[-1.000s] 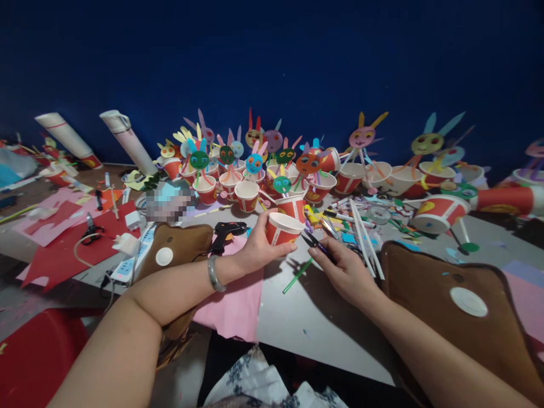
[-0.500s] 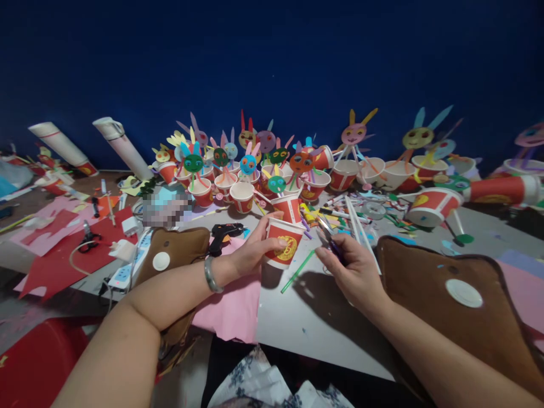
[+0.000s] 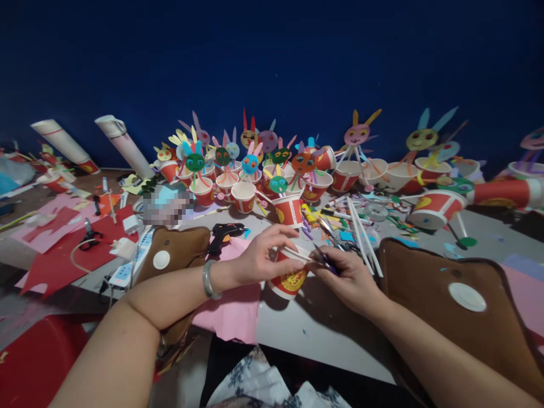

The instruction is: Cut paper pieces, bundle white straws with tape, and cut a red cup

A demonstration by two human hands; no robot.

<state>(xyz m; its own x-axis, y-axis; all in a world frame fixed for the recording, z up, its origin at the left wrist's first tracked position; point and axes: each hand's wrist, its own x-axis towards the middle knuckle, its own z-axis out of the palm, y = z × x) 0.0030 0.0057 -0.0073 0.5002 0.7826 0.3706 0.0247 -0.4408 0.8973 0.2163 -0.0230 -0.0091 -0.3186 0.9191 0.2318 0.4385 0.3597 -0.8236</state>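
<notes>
My left hand (image 3: 259, 258) grips a red paper cup (image 3: 291, 280) with a gold emblem, held just above the grey table (image 3: 318, 328) near its front edge. My right hand (image 3: 344, 277) is closed round a small pair of dark scissors (image 3: 325, 260), whose tips meet the cup's rim. A silver bangle sits on my left wrist. Behind the hands stand several red cups with coloured paper bunny faces on straws (image 3: 250, 164).
A black glue gun (image 3: 227, 232) lies on pink paper (image 3: 232, 303) at left. Brown pads lie left (image 3: 178, 249) and right (image 3: 459, 306). White straws (image 3: 361, 226), scraps, a power strip (image 3: 125, 269) and red paper (image 3: 63, 249) litter the table.
The cup has come down and nearer to me, tipped so its emblem faces me. My right hand has moved left, bringing the scissors to the cup's rim.
</notes>
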